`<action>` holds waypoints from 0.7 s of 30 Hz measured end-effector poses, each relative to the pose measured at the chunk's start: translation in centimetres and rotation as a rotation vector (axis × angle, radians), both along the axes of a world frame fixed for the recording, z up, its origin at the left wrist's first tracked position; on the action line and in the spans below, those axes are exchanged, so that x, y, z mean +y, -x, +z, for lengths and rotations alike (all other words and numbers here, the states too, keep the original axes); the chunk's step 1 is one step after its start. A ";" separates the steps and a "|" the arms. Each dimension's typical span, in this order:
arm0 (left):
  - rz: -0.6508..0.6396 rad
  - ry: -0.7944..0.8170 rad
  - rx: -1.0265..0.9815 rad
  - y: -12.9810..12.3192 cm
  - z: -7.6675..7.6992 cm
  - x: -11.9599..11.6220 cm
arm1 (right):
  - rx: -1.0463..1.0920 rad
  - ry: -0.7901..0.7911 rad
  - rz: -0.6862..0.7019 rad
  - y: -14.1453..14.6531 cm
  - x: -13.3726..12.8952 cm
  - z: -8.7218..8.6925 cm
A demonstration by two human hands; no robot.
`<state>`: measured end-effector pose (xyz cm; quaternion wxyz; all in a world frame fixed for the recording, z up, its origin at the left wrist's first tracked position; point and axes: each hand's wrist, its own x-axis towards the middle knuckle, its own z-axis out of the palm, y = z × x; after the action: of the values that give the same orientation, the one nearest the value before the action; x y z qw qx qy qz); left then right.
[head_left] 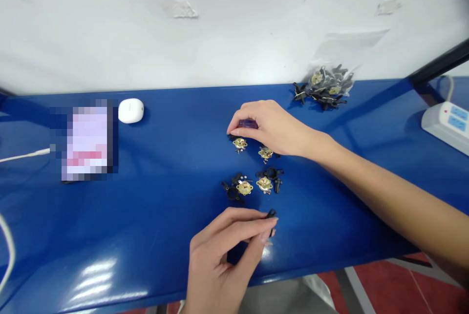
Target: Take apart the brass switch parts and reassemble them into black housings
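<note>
**Left hand [220, 255] pinches a black plastic piece [271, 214] above a blue counter [164, 216]**

Nearest the viewer, the left hand comes in from the bottom edge, its thumb and fingertips pressed together on the small black plastic piece. Just above it lie four round brass discs [244, 187] in a loose square, each carrying tiny metal parts. Two black plastic brackets [232, 189] lie among the lower discs, one on each side.

The right hand [271, 126] reaches in from the right and curves over the top pair of discs, its fingers together. A dark purple piece [248, 124] shows under the fingers; whether the hand is clamped on it, I cannot tell.

Farther off, a clear plastic bag [324, 87] of more brass and black parts sits against a white wall [234, 26]. A white power strip [449, 126] lies at the far right. At the far left are a white oval object [131, 110] and a blurred rectangle [86, 140], with a white cable [25, 155] beside it.
</note>
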<state>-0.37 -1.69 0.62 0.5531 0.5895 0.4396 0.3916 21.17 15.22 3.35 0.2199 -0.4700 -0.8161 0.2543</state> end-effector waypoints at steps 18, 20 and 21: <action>0.018 0.048 -0.019 -0.1 0.4 -0.1 | -0.018 0.006 0.017 -0.1 -0.3 0.5; 0.016 0.049 -0.015 -0.1 0.5 -0.1 | -0.015 -0.001 0.016 -0.1 -0.4 0.7; 0.016 0.048 -0.014 -0.2 0.5 -0.1 | -0.015 -0.005 0.014 -0.1 -0.4 0.8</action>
<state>-0.21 -1.79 1.12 0.5671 0.5697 0.4498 0.3893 21.26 14.81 4.15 0.2132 -0.4655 -0.8217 0.2504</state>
